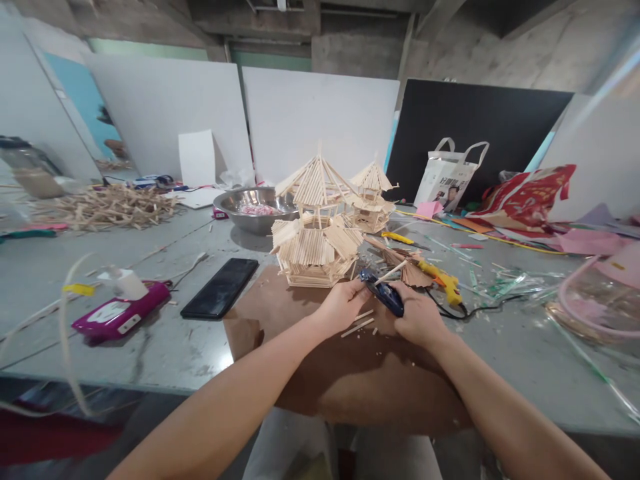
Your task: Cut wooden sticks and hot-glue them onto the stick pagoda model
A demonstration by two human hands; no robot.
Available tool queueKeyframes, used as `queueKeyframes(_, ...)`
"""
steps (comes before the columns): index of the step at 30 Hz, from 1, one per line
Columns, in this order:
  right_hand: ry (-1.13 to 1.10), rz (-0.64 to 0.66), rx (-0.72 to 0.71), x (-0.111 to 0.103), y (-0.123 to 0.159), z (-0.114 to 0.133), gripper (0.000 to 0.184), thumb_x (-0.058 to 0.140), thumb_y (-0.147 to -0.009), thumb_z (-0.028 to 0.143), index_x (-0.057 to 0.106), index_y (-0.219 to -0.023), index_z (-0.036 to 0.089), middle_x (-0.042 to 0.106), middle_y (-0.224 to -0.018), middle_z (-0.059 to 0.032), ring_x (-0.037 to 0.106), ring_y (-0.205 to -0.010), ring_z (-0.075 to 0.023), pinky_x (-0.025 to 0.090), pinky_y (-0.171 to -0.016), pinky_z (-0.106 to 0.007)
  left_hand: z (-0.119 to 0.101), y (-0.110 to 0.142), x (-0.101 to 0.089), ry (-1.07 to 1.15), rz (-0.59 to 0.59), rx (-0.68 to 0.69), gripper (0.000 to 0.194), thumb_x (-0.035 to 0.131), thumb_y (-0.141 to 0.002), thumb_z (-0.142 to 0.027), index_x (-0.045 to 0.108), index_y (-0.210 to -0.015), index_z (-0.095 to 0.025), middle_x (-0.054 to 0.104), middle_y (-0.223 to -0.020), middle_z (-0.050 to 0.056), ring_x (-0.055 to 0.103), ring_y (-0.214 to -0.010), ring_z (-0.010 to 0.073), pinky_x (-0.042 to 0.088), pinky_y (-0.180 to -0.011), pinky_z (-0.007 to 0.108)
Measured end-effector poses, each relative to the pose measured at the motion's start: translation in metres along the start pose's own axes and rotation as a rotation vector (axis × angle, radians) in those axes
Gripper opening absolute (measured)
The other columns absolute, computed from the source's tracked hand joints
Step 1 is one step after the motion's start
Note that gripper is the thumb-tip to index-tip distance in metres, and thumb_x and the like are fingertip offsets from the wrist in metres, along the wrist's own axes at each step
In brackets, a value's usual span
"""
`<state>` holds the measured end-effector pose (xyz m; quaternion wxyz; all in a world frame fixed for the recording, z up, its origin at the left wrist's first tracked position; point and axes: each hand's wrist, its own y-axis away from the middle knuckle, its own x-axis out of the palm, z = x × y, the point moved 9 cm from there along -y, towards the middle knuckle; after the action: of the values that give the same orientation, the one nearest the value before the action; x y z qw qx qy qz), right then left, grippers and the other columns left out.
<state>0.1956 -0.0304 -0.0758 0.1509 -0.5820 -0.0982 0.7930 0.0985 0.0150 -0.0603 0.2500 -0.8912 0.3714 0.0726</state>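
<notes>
My right hand (420, 315) is closed around the dark blue handles of a hand tool (390, 297) that looks like pliers or cutters. My left hand (344, 305) is closed by the tool's other end. A thin wooden stick (393, 272) slants up across the tool, and its lower end runs to my left fingertips, which are partly hidden. Just beyond my hands stands a small pavilion built of wooden sticks (317, 247), upright on brown paper (350, 373). Short cut stick pieces (357, 327) lie on the paper between my arms.
Behind stand a second stick pavilion (373, 200) and a metal bowl (235, 215). To the right lie a yellow glue gun (443, 280) with a cord and a yellow-handled knife (397, 238). A phone (220, 288), purple power strip (123, 313) and stick pile (120, 205) are left.
</notes>
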Motion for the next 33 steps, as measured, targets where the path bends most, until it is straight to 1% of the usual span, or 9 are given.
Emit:
queueKeyframes(3, -0.019, -0.012, -0.026, 0.0, 0.0, 0.0, 0.041, 0.049, -0.064, 0.021, 0.048, -0.104, 0.019, 0.061, -0.095, -0.0078, 0.057, -0.084, -0.0223, 0.04, -0.07, -0.03, 0.005, 0.001, 0.002, 0.12, 0.034, -0.096, 0.029, 0.045, -0.075, -0.038, 0.057, -0.068, -0.012, 0.051, -0.056, -0.001, 0.044, -0.057, 0.0091, 0.036, -0.055, 0.02)
queueKeyframes(6, -0.025, -0.018, -0.052, -0.001, 0.0, -0.001, 0.043, 0.05, -0.063, 0.021, 0.048, -0.106, 0.018, 0.06, -0.098, -0.0081, 0.055, -0.087, -0.0228, 0.04, -0.073, -0.031, 0.017, 0.005, 0.005, 0.233, 0.069, -0.259, 0.034, 0.05, -0.07, -0.045, 0.052, -0.061, -0.012, 0.032, -0.039, -0.007, 0.027, -0.038, 0.004, 0.022, -0.038, 0.018)
queueKeyframes(8, -0.03, -0.017, -0.07, -0.001, 0.0, 0.0, 0.044, 0.05, -0.062, 0.022, 0.048, -0.106, 0.018, 0.06, -0.099, -0.008, 0.055, -0.087, -0.0227, 0.04, -0.073, -0.031, 0.024, 0.008, 0.008, 0.315, 0.113, -0.354, 0.035, 0.052, -0.068, -0.047, 0.052, -0.062, -0.013, 0.028, -0.036, -0.009, 0.019, -0.033, 0.0026, 0.014, -0.034, 0.018)
queueKeyframes(12, -0.053, -0.015, -0.105, -0.002, 0.001, 0.004, 0.042, 0.051, -0.063, 0.024, 0.048, -0.105, 0.019, 0.06, -0.098, -0.0073, 0.056, -0.087, -0.0218, 0.041, -0.072, -0.03, 0.034, 0.016, 0.016, 0.45, 0.218, -0.512, 0.035, 0.054, -0.066, -0.048, 0.052, -0.063, -0.012, 0.03, -0.037, -0.009, 0.015, -0.03, 0.0011, 0.008, -0.032, 0.018)
queueKeyframes(16, -0.078, -0.013, -0.139, -0.004, 0.003, 0.009, 0.04, 0.051, -0.066, 0.029, 0.048, -0.105, 0.019, 0.061, -0.094, -0.0062, 0.056, -0.084, -0.0204, 0.04, -0.07, -0.029, 0.036, 0.02, 0.02, 0.54, 0.287, -0.555, 0.033, 0.056, -0.066, -0.044, 0.051, -0.064, -0.012, 0.027, -0.037, -0.01, 0.014, -0.03, 0.0005, 0.006, -0.032, 0.016)
queueKeyframes(21, -0.06, 0.019, -0.124, -0.003, 0.004, 0.01, 0.036, 0.05, -0.066, 0.027, 0.049, -0.101, 0.019, 0.062, -0.087, -0.0056, 0.057, -0.077, -0.0197, 0.04, -0.065, -0.027, 0.03, 0.019, 0.02, 0.545, 0.304, -0.538, 0.031, 0.055, -0.067, -0.043, 0.05, -0.064, -0.012, 0.03, -0.037, -0.009, 0.015, -0.03, 0.0006, 0.007, -0.032, 0.016)
queueKeyframes(26, -0.022, 0.049, -0.045, -0.002, 0.003, 0.006, 0.032, 0.05, -0.065, 0.027, 0.051, -0.096, 0.019, 0.063, -0.081, -0.0053, 0.058, -0.072, -0.02, 0.038, -0.062, -0.026, 0.027, 0.014, 0.014, 0.41, 0.227, -0.489, 0.034, 0.054, -0.066, -0.047, 0.05, -0.063, -0.013, 0.027, -0.037, -0.009, 0.015, -0.031, 0.002, 0.009, -0.033, 0.018)
queueKeyframes(29, 0.008, 0.051, -0.004, 0.0, 0.001, 0.003, 0.032, 0.05, -0.064, 0.025, 0.051, -0.096, 0.02, 0.063, -0.081, -0.0061, 0.058, -0.072, -0.0206, 0.038, -0.061, -0.026, 0.024, 0.006, 0.005, 0.243, 0.141, -0.352, 0.035, 0.049, -0.069, -0.048, 0.051, -0.063, -0.014, 0.027, -0.039, -0.008, 0.021, -0.035, 0.0034, 0.016, -0.037, 0.018)
queueKeyframes(33, 0.068, 0.028, 0.046, 0.002, -0.002, -0.003, 0.035, 0.049, -0.064, 0.025, 0.05, -0.099, 0.02, 0.063, -0.086, -0.0076, 0.058, -0.075, -0.0227, 0.038, -0.061, -0.029, 0.012, -0.002, -0.007, -0.114, 0.028, -0.064, 0.03, 0.041, -0.076, -0.039, 0.054, -0.066, -0.014, 0.042, -0.052, -0.003, 0.037, -0.051, 0.0076, 0.03, -0.051, 0.019)
